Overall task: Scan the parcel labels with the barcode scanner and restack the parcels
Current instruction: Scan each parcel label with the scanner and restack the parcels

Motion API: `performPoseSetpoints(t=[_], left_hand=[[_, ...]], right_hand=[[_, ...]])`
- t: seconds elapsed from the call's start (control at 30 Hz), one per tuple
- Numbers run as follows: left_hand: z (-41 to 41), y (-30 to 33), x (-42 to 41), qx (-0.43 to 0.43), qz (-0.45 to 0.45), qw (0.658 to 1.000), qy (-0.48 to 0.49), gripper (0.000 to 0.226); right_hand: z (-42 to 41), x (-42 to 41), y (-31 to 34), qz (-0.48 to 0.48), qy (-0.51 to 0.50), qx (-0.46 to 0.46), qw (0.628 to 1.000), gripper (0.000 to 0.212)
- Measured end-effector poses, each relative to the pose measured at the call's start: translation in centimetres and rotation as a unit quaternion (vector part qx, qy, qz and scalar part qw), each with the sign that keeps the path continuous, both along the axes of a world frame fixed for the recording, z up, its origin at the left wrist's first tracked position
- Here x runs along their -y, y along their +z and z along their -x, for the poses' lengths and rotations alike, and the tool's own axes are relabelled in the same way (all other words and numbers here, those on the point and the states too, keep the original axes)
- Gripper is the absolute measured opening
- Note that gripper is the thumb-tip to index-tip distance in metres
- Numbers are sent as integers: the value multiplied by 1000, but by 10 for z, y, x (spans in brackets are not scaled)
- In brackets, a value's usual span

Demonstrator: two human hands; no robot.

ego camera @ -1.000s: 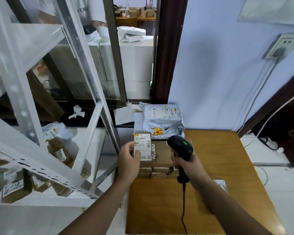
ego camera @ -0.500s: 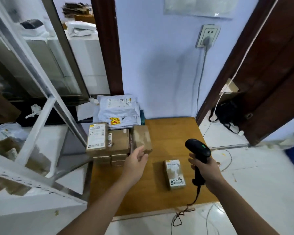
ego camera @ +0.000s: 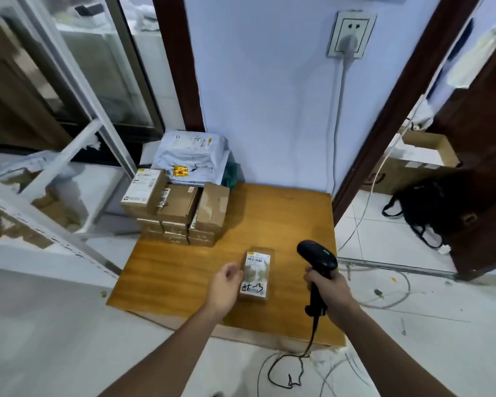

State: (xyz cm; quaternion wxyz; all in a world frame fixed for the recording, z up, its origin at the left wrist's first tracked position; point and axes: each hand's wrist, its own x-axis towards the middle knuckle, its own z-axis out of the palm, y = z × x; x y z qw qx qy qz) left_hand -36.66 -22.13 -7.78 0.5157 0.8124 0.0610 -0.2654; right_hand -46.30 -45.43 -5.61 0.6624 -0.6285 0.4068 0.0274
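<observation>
A small brown parcel (ego camera: pixel 255 273) with a white label lies flat on the wooden table (ego camera: pixel 184 270), near its front. My left hand (ego camera: pixel 223 285) hovers at the parcel's left edge with loosely curled fingers, holding nothing. My right hand (ego camera: pixel 328 286) grips the handle of the black barcode scanner (ego camera: pixel 317 257), whose head is just right of the parcel. At the table's back left stands a stack of brown boxes (ego camera: pixel 178 206); its left top box (ego camera: pixel 144 186) shows a white label. Grey mailer bags (ego camera: pixel 194 157) lie behind the stack against the wall.
A white metal shelf frame (ego camera: pixel 69 156) with more parcels stands at the left. The scanner's black cable (ego camera: pixel 291 368) trails onto the tiled floor among other cables. A wall socket (ego camera: pixel 351 34) is above the table. A dark wooden door (ego camera: pixel 481 173) and a black bag (ego camera: pixel 421 207) are at the right.
The view has swung right and down. My left hand has left the box stack and come to the lone parcel at the front. The scanner has stayed in my right hand.
</observation>
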Motion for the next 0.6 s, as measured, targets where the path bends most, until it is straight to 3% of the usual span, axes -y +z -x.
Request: performPoseSetpoints(t=[0.33,0.5,0.6], left_hand=[[-12,-51,28,-118,-26,991,60,54],[-11,-85,40,-119,-54,991,39,69],[-8,-86,47,-102,-28,993,43,59]], right_hand=[[-50,-25,-75,-55,73,-89,992,14],[-54,-49,-109,-52,53,-105,992,9],[-53,-55,-119,-56,56,-102,992,10]])
